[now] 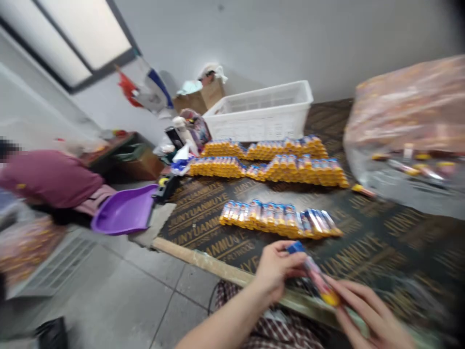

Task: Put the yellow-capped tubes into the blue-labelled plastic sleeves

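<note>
Spreading widest, the dark plywood tabletop with gold lettering (203,198) carries a bulging clear plastic bag of pinkish-orange pieces (414,106) at its right, a white rectangular plastic basket (257,127) at its back, long yellow-and-blue tube stacks (281,168) before that, and a shorter tube row (279,216) nearer its front. At its front edge, left hand (276,269) pinches the blue end of one slim blue-and-yellow tube (315,277), right hand (366,310) fingers grasping the yellow end. Step looks like two-handed handling of this single tube; next move likely calls for keeping both ends steady.
</note>
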The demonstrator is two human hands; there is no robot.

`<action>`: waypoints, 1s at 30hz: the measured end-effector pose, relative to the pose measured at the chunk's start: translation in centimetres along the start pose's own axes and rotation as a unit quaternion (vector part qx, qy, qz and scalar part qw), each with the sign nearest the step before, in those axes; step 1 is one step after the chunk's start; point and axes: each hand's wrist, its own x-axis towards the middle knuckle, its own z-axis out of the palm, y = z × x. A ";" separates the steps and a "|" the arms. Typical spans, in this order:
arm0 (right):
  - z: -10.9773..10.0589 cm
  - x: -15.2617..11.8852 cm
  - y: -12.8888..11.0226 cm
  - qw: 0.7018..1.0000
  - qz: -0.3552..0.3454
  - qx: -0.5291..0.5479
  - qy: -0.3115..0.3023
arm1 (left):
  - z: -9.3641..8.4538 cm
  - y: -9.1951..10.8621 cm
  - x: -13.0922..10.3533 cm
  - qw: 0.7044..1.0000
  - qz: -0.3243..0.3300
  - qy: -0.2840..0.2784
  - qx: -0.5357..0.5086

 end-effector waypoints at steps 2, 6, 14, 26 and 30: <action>-1.6 0.0 -1.2 0.997 0.033 -0.072 -0.018 | -0.2 0.2 -0.3 0.996 -0.039 -0.059 0.055; -2.0 1.6 -2.1 0.996 0.046 -0.014 -0.081 | -0.3 0.2 -0.5 0.983 -0.080 -0.122 0.113; -2.1 1.7 -2.0 0.978 0.061 0.120 -0.158 | 0.4 -0.4 -1.3 0.975 -0.120 -0.131 0.136; -1.6 1.3 -2.0 0.978 0.070 0.164 -0.109 | 0.6 -0.5 -1.4 0.975 -0.120 -0.130 0.135; -1.8 2.3 -1.8 0.983 0.057 0.128 -0.116 | 0.4 -0.5 -0.8 0.976 -0.100 -0.128 0.142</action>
